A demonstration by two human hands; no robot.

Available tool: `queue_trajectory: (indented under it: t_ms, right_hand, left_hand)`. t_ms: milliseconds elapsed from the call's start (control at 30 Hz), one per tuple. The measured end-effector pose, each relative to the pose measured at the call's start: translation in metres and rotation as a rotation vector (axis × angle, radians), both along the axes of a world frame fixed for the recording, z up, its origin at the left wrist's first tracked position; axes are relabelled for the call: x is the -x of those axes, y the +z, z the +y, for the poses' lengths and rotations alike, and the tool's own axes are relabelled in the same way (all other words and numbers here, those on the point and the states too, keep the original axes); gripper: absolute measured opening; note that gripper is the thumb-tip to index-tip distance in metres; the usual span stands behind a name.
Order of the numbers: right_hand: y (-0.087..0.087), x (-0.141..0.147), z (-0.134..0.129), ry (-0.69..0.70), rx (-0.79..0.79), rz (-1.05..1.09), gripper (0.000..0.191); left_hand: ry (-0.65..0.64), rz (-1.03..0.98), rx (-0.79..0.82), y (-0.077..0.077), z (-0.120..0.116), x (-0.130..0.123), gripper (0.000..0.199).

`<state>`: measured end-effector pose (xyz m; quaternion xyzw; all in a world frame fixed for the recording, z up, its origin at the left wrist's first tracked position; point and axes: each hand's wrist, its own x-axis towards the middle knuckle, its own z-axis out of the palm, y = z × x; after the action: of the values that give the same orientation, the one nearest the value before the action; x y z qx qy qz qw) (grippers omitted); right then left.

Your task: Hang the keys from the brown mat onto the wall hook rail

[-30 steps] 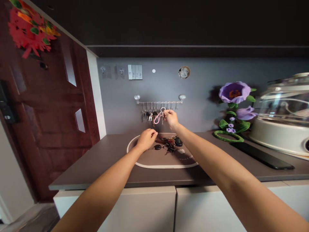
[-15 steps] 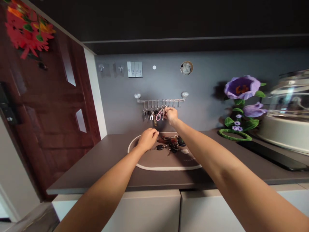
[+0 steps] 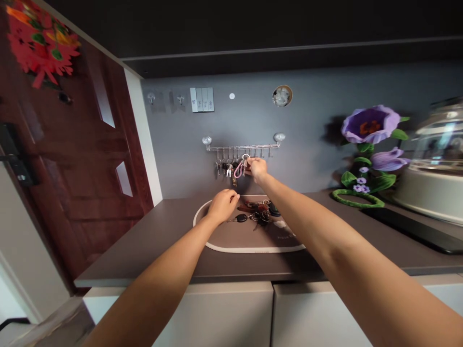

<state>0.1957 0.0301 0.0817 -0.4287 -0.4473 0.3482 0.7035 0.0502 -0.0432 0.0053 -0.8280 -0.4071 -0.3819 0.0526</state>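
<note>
My right hand point(image 3: 257, 169) is up at the wall, its fingers closed on a key ring point(image 3: 246, 156) with keys and a pink strap point(image 3: 238, 169). The ring is just below the bar of a metal hook rack point(image 3: 243, 147); whether it sits on a hook I cannot tell. Several sets of keys point(image 3: 229, 169) hang from the rack's left hooks. Lower down, my left hand point(image 3: 223, 206) is held with curled fingers over the left part of an oval brown mat point(image 3: 235, 241); its fingertips are partly hidden. Beside it, a pile of keys and fobs point(image 3: 263, 214) lies on the mat.
On the counter's right are purple fabric flowers point(image 3: 371, 126), a long black object point(image 3: 412, 229) and a clear-domed white appliance point(image 3: 427, 195). A dark shelf point(image 3: 253, 29) overhangs the counter. At left is a reddish-brown door point(image 3: 87, 193).
The view has shifted slightly. My right hand stays at the rack with the key ring, and my left hand remains curled over the mat.
</note>
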Motion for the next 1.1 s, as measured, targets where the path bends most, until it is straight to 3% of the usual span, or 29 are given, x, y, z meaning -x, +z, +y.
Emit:
queue_trajectory:
  t_ms: [533, 1000, 1100]
  right_hand:
    - [-0.017, -0.008, 0.007, -0.023, -0.022, -0.113, 0.021]
    - [-0.021, -0.01, 0.005, -0.014, -0.025, -0.121, 0.005]
    - [-0.023, -0.014, 0.002, -0.018, -0.017, -0.132, 0.011]
  left_hand:
    - [-0.059, 0.001, 0.033, 0.001, 0.003, 0.004, 0.022]
    - [-0.116, 0.016, 0.048, -0.001, 0.002, 0.003, 0.022]
    - [-0.136, 0.01, 0.074, 0.001, 0.0, 0.003, 0.021]
